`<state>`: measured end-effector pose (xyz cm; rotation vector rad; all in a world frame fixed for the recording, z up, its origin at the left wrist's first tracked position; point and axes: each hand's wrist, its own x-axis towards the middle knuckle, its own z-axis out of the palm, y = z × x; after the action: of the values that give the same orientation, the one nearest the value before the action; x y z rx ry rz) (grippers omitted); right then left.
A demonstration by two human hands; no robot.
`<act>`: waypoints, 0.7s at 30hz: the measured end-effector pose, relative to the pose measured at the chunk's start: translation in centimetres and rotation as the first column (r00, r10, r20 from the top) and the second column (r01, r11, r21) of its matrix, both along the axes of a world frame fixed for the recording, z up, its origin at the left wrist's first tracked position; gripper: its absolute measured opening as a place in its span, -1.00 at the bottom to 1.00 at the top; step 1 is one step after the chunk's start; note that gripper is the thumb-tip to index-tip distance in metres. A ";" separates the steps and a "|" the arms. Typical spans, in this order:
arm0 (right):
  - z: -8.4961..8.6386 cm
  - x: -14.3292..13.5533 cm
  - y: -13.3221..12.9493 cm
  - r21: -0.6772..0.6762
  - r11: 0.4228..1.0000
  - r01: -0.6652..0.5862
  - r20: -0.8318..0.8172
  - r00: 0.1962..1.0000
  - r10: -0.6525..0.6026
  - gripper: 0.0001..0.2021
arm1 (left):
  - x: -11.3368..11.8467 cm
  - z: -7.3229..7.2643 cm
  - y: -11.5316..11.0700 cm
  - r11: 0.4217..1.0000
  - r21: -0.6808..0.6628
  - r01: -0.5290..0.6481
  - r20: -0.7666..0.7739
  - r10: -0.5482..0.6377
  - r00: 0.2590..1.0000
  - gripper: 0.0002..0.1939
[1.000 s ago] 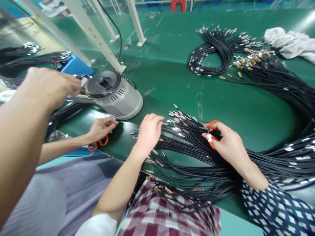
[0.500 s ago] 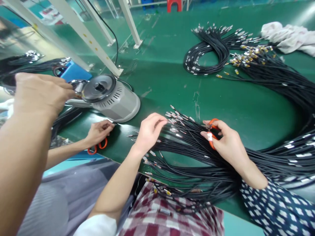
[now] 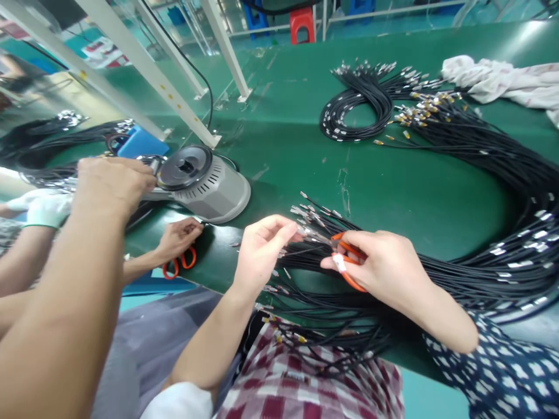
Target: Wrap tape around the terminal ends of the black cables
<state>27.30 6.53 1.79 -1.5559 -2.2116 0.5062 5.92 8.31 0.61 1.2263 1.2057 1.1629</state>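
My left hand (image 3: pixel 262 250) pinches a cable end (image 3: pixel 300 230) with a small metal connector between thumb and fingertips. In my right hand (image 3: pixel 384 262) is a pair of orange-handled scissors (image 3: pixel 349 262) with a white tag on one handle. Their blades point left and reach the connector ends by my left fingertips; whether they touch one cannot be seen clearly. Below both hands lie bundles of black cables (image 3: pixel 318 299), their tipped ends facing left. Over my lap hangs a red-and-white checked apron (image 3: pixel 279 390).
At left a grey machine (image 3: pixel 213 186) with a round top stands near a co-worker's hands (image 3: pixel 111 180), one holding orange-handled scissors (image 3: pixel 179 265). Coiled cables (image 3: pixel 325 119) and a white cloth (image 3: pixel 493 81) lie farther back. White metal posts (image 3: pixel 227 52) rise from the green table (image 3: pixel 279 145).
My right hand has moved left with the scissors, bringing the blades to the connector ends at my left hand. The co-worker's raised hand at the machine has shifted right in view.
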 end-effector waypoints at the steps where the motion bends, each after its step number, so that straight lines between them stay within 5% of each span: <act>1: 0.0 -0.2 0.1 0.016 1.000 0.015 0.036 0.999 -0.015 -0.46 | 0.1 0.0 -0.1 1.000 -0.006 -0.006 0.005 0.006 1.000 -0.84; 21: -0.8 -0.3 0.7 0.080 0.994 -0.079 0.216 0.975 0.060 -0.55 | 0.4 -0.7 -1.1 0.996 -0.090 0.008 0.175 0.008 0.985 -0.88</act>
<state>27.03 7.22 1.00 -1.5547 -2.4198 0.2663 6.29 7.25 -0.11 1.0340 1.1136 1.1776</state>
